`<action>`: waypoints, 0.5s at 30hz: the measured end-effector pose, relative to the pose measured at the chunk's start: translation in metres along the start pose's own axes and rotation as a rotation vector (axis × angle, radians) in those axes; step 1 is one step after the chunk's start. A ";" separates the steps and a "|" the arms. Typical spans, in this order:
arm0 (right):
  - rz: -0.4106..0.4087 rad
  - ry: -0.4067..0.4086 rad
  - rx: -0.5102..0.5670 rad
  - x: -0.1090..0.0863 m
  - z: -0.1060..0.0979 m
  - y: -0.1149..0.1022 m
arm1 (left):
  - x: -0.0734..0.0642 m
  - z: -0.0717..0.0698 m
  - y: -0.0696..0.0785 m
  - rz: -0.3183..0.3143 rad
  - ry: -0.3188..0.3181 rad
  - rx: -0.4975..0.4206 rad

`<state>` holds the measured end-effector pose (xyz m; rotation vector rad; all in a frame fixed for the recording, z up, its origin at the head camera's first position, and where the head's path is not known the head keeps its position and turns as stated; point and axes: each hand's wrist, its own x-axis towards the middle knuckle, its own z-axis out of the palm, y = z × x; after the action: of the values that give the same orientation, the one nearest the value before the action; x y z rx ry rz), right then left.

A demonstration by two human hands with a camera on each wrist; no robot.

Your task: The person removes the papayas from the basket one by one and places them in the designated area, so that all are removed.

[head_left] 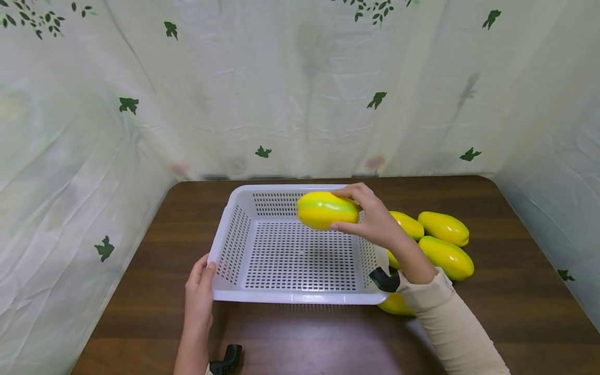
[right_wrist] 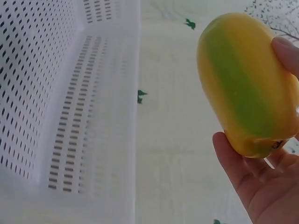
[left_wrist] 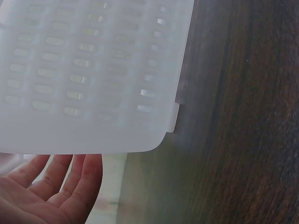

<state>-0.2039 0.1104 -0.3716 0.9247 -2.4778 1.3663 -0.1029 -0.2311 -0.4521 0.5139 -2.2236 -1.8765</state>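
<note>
My right hand point(head_left: 370, 216) holds a yellow papaya point(head_left: 327, 211) with a green streak above the right back part of a white perforated plastic basket point(head_left: 300, 298). Thumb and fingers grip it around one end, as the right wrist view also shows with the papaya point(right_wrist: 247, 88) beside the basket wall point(right_wrist: 117, 140). At the basket's left side, my left hand point(head_left: 199, 286) grips the rim, thumb on top. In the left wrist view, the left hand's fingers point(left_wrist: 91, 175) reach behind the edge of the basket point(left_wrist: 93, 135).
Several more papayas point(head_left: 442, 227) lie on the brown table point(head_left: 506, 312) right of the basket, some partly hidden by the basket or right arm. One papaya point(head_left: 397, 304) sits by the basket's front right corner. A pale curtain point(head_left: 300, 104) hangs behind the table.
</note>
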 end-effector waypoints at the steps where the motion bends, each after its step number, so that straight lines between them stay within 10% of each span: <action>1: 0.002 0.007 -0.006 -0.002 -0.002 0.000 | 0.000 0.000 0.000 -0.001 0.000 -0.001; 15: 0.115 0.067 -0.070 -0.041 -0.030 0.009 | 0.000 0.001 0.000 -0.011 0.000 0.000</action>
<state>-0.1811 0.1560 -0.3777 0.7202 -2.5455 1.3114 -0.1035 -0.2302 -0.4523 0.5268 -2.2255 -1.8812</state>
